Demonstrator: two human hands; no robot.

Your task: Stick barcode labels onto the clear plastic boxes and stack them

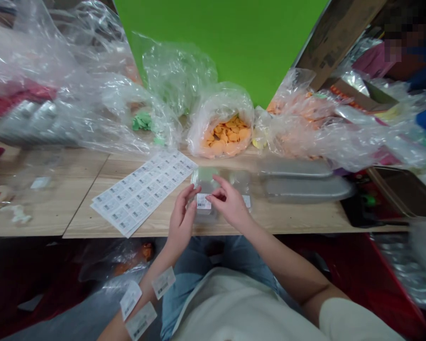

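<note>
A small white barcode label (pixel 203 201) is pinched at its right edge between the thumb and fingers of my right hand (pixel 230 203). My left hand (pixel 181 213) is beside the label's left edge, thumb and fingers apart; whether it touches the label I cannot tell. Beneath both hands lie clear plastic packs (pixel 239 179), one with something pale green inside, partly hidden by my fingers. Another white label (pixel 247 201) shows just past my right hand. Three loose-edged barcode labels, one of them a white label (pixel 164 282) near the wrist, stick to my left forearm.
Sheets of printed labels (pixel 142 194) lie left of my hands. Behind stands an open bag of orange pieces (pixel 230 132), with green pieces (pixel 142 121) in plastic to its left. Stacked clear trays (pixel 301 182) sit at right, beside a black tray (pixel 362 208).
</note>
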